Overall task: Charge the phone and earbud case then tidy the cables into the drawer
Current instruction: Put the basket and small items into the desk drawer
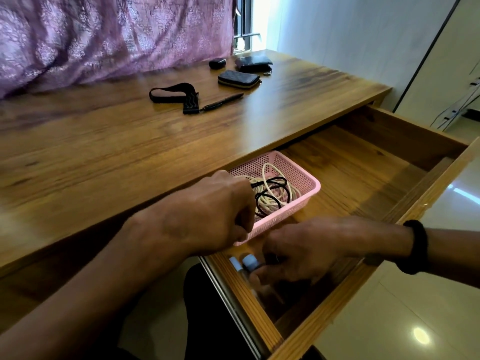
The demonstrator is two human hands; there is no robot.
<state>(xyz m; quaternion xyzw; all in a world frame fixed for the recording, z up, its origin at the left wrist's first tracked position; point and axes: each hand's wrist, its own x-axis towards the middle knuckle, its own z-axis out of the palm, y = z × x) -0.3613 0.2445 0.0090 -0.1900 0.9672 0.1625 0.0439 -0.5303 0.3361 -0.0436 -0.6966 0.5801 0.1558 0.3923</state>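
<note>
The wooden drawer [405, 141] is pulled open under the desk. Inside it stands a pink mesh basket [298, 175] holding coiled black and cream cables [272, 193]. My left hand [215, 216] is over the basket's near left corner, fingers curled on its rim and the cable ends. My right hand [306, 250] is lower in the drawer's front, fingers closed around a small dark object next to two light blue items [249, 261]; what it holds is blurred. A black earbud case [217, 63] lies at the far side of the desk. No phone is visible.
On the desk lie a black strap [171, 96], a pen [223, 101], a dark zip pouch [239, 79] and a black wallet [253, 64]. A purple curtain [104, 35] hangs behind. The drawer's front edge [337, 320] juts toward me over a tiled floor.
</note>
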